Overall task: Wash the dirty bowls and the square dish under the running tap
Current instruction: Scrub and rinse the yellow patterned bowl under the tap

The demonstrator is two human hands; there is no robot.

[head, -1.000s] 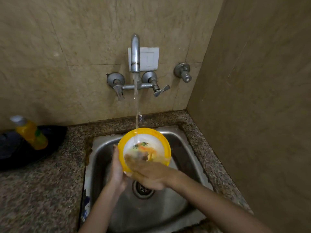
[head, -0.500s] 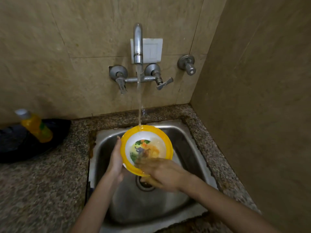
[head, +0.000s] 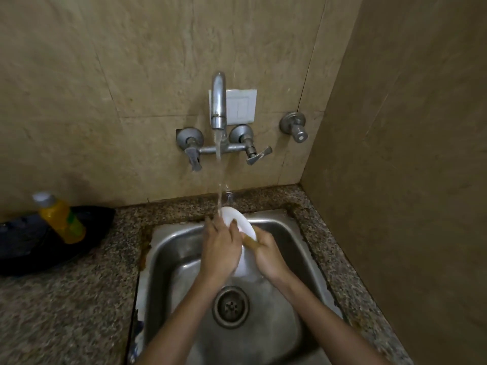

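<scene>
Above the sink (head: pixel 168 259), left hand (head: pixel 220 255) and right hand (head: pixel 268 258) hold the bowl (head: pixel 237 219) under the tap (head: pixel 218 101), fingers (head: pixel 232 227) clamped on it.

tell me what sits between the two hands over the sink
The bowl, white underside showing, gripped between the left hand and right hand under the water stream; head view.

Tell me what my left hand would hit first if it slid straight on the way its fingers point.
Probably the falling tap water: the left hand lies on the white-backed yellow-rimmed bowl, fingers aimed at the stream. Beyond it, the speckled granite ledge; depth is unclear.
</scene>
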